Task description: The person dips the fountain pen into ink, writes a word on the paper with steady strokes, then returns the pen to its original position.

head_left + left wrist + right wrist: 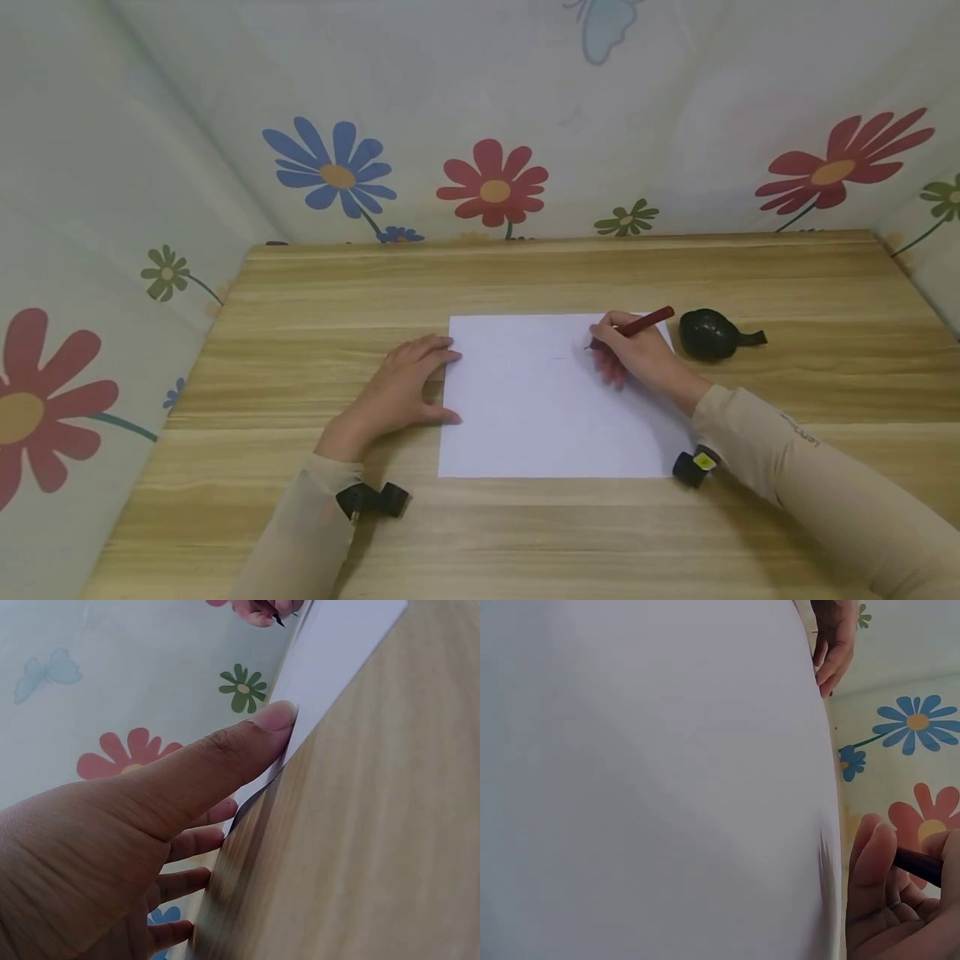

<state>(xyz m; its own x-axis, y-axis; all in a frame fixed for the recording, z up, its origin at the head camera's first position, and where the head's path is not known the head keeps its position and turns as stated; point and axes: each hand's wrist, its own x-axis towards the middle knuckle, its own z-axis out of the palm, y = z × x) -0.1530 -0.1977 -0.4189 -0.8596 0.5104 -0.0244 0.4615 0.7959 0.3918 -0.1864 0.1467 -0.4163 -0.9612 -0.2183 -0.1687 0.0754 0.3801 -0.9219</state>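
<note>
A sheet of white paper [517, 417] lies on the wooden table with a short, faint reddish line near its upper middle. My left hand [401, 387] rests at the sheet's left edge, fingers spread and thumb [276, 717] on the paper's margin. In the left wrist view part of that edge lifts slightly off the wood. My right hand [641, 354] pinches a dark red pen [651, 320] over the upper right of the sheet. The pen slants up to the right, its dark tip close to the paper, just right of the line.
A black, rounded object with a short narrow tail [708, 334] lies right of the paper, close to my right hand. Behind the table's far edge hangs a pale curtain [420, 75] printed with flowers. Small black cameras [371, 499] sit on both wrists.
</note>
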